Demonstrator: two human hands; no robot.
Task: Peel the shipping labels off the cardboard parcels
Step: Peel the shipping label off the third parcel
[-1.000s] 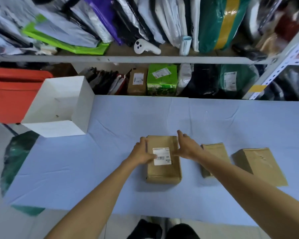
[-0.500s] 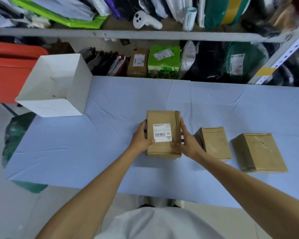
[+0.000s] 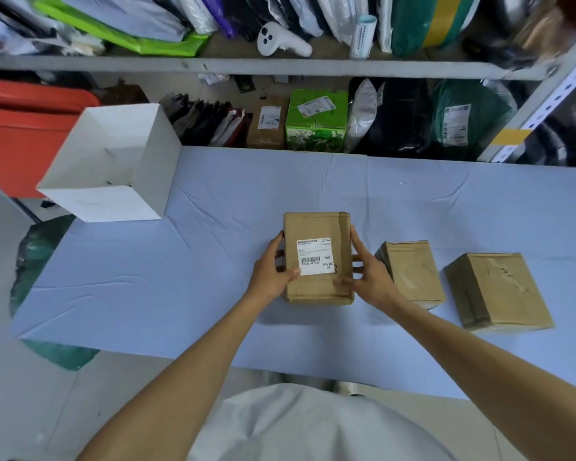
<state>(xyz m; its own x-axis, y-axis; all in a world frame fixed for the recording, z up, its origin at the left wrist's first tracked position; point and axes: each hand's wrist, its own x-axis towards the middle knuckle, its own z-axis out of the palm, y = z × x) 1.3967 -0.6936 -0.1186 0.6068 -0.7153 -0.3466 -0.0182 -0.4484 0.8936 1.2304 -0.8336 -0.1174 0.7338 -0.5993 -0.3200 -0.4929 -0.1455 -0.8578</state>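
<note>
A brown cardboard parcel (image 3: 316, 227) is held tilted up off the blue table, its top face turned toward me. A white shipping label (image 3: 314, 257) with a barcode is stuck flat on that face. My left hand (image 3: 272, 272) grips the parcel's left side, the thumb resting at the label's lower left corner. My right hand (image 3: 368, 272) grips the right side, thumb on the front face near the lower right. Two more brown parcels lie to the right, one close by (image 3: 411, 271) and one farther out (image 3: 497, 291); neither shows a label.
An open white box (image 3: 113, 168) stands at the table's left rear, over the table (image 3: 147, 277) corner. Behind the table run metal shelves (image 3: 280, 66) packed with bagged parcels, a green carton (image 3: 316, 123) and a white controller (image 3: 281, 39). A red bin (image 3: 20, 128) sits far left.
The parcel lay flat with both hands on it; both hands have lifted it, tilted its labelled face toward me and drawn it slightly nearer. My left thumb now touches the label's corner.
</note>
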